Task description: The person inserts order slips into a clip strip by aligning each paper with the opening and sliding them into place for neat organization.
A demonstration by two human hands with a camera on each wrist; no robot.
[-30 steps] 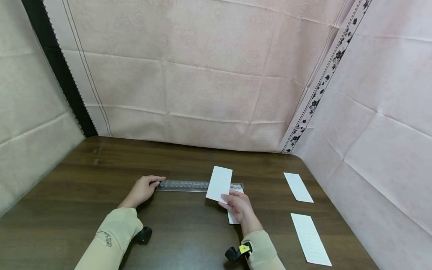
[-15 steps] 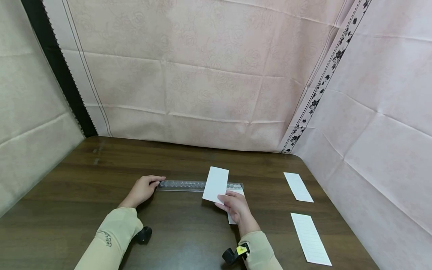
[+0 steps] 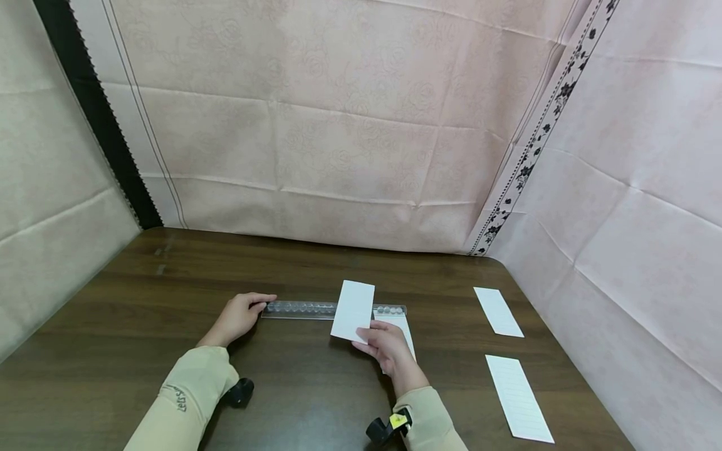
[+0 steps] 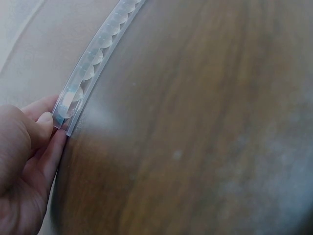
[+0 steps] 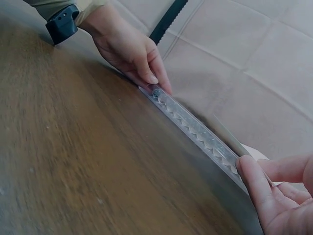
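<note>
A clear plastic ruler (image 3: 304, 309) lies across the tabletop, with a row of rounded bumps or holes along it. Its left end is pinched by my left hand (image 3: 235, 321), thumb on top and fingers at the edge, as the left wrist view shows. My right hand (image 3: 389, 351) holds a blank white card (image 3: 353, 311) by its lower right corner, tilted above the ruler and hiding part of it. Another white card (image 3: 399, 323) lies at the ruler's right end, partly covered by the right hand. In the right wrist view, the held card (image 5: 230, 137) appears nearly edge-on.
To the right on the brown wooden table (image 3: 141, 351) lie a short white card (image 3: 499, 312) and a longer card with faint lines (image 3: 519, 399). Pale cloth (image 3: 338, 125) hangs behind the table and on both sides.
My right hand has shifted slowly leftward with the white card, uncovering more of the card beneath and of the ruler's right end. My left hand and the ruler have stayed still.
</note>
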